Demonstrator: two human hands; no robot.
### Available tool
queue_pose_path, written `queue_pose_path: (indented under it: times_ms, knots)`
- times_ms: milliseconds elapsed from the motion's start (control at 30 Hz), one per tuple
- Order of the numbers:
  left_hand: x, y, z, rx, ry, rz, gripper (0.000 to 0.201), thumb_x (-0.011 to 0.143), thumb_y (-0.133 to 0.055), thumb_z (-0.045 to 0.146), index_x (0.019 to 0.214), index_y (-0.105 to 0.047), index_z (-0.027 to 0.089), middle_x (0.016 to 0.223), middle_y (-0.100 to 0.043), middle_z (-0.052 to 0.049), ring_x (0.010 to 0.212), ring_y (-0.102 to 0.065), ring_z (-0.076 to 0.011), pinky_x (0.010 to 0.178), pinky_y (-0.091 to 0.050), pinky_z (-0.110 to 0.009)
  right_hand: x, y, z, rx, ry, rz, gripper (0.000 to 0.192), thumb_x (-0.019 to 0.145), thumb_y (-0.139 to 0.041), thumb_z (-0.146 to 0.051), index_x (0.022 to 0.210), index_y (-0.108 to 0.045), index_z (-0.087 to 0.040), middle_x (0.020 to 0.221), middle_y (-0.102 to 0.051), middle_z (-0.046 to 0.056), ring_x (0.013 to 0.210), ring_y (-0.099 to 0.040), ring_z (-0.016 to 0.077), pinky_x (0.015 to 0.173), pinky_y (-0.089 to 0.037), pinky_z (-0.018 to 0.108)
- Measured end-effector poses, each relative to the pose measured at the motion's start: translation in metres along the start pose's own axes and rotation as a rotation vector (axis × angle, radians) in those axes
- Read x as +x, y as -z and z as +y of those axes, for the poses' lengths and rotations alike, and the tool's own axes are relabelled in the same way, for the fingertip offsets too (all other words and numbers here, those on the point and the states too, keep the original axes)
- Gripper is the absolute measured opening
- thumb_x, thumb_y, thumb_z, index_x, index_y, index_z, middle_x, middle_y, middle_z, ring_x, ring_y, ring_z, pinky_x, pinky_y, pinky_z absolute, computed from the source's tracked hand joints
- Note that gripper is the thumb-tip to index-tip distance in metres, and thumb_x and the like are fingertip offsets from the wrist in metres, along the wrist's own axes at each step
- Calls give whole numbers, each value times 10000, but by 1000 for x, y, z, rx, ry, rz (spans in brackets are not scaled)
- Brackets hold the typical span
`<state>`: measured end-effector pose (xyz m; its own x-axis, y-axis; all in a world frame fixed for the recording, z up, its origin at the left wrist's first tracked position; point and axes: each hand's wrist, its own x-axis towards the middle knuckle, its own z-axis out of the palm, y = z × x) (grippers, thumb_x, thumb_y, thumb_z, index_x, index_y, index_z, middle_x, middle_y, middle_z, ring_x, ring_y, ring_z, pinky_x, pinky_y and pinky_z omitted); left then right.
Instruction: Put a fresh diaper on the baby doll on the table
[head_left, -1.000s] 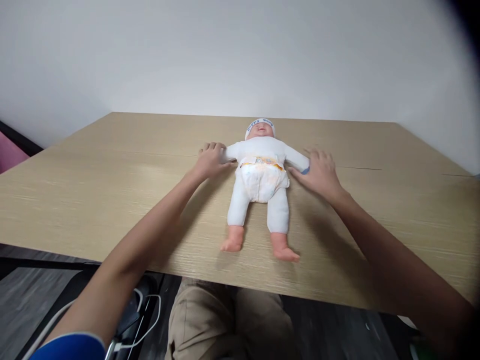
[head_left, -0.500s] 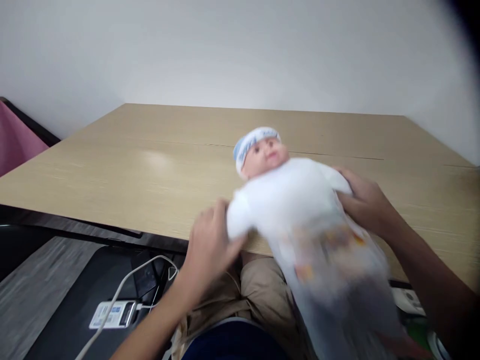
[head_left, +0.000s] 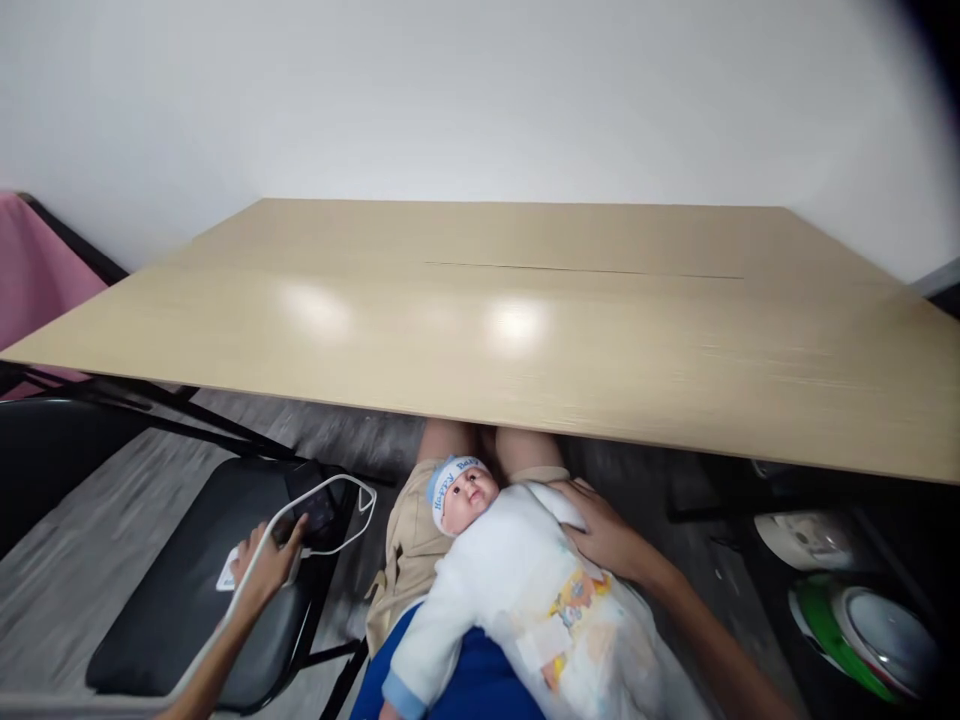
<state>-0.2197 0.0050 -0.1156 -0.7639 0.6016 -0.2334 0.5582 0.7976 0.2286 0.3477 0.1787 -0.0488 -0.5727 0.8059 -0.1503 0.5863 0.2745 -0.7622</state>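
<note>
The doll (head_left: 517, 590) is lying face up across the person's lap, below the near edge of the worktop (head_left: 525, 320), its capped head pointing toward the worktop. The right hand (head_left: 604, 530) is resting flat on the doll's shoulder, grip spread. The left hand (head_left: 266, 565) is touching a phone (head_left: 229, 572) with a white cable (head_left: 330, 500) on a black chair (head_left: 187, 590), fingers loosely curled.

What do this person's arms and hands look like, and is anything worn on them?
Both forearms are bare, with no gloves, rings, watch or bracelet that can be seen. The left hand shows slim bare fingers. The right hand is likewise uncovered, its forearm bare as far as the picture shows. No sleeve cuff is in view on either arm, and no markings can be made out.
</note>
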Motion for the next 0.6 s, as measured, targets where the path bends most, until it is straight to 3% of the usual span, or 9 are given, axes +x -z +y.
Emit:
queue_pose_path:
  times_ms: [100,300,500,600]
  knots:
    - [31,-22,-10,95,60,25,805,896,-455,780,1325,-696,143,1545,-615,-291,1476,-510,-542,1250,-327,-729,-2,-2,16,24,-11,23,553,898,-613,-237,1444,-684,-281,1326,-734,96,1281,-668,322,1135,-560,491]
    - [34,-53,-23,119,-2,61,1007,847,-428,897,1434,-604,97,1519,-568,-339,1446,-506,-549,1229,-323,-721,1,-1,17,15,8,11,551,867,-632,-217,1409,-690,-291,1311,-733,76,1272,-658,315,1128,-553,478]
    - [32,-61,-26,111,-8,108,995,873,-391,883,1457,-581,99,1504,-563,-314,1433,-504,-530,1238,-309,-691,6,-1,14,39,21,6,552,852,-617,-216,1395,-697,-280,1313,-733,81,1279,-653,325,1128,-547,498]
    - [32,-58,-25,69,16,100,913,957,-289,815,1445,-598,108,1531,-553,-315,1449,-504,-525,1246,-290,-698,7,2,13,26,20,-5,528,857,-626,-217,1376,-700,-275,1292,-723,86,1268,-642,322,1121,-550,501]
